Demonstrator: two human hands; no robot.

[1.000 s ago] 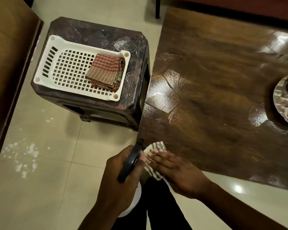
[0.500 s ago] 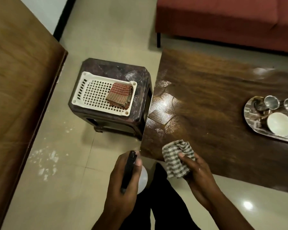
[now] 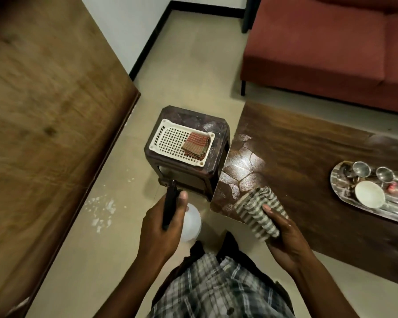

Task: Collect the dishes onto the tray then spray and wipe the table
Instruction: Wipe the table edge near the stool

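Observation:
My left hand (image 3: 163, 228) grips the black trigger head of a spray bottle (image 3: 191, 223); its white body hangs below my fingers, above the floor. My right hand (image 3: 283, 239) holds a bunched grey-and-white striped cloth (image 3: 257, 210) over the near left corner of the dark wooden table (image 3: 292, 157). Wet streaks shine on that corner. At the table's right edge lies a steel tray (image 3: 345, 193) with two steel cups (image 3: 361, 168), a white bowl (image 3: 369, 197) and something red.
A dark plastic stool (image 3: 193, 175) stands left of the table and carries a white perforated basket (image 3: 168, 141) with a folded red checked cloth (image 3: 195, 144). A red sofa (image 3: 319, 42) lies beyond the table. A wooden panel (image 3: 44, 111) fills the left.
The view has pulled back and up. My right hand has lifted the striped cloth from the table's corner edge and holds it bunched. The steel tray has come into full view.

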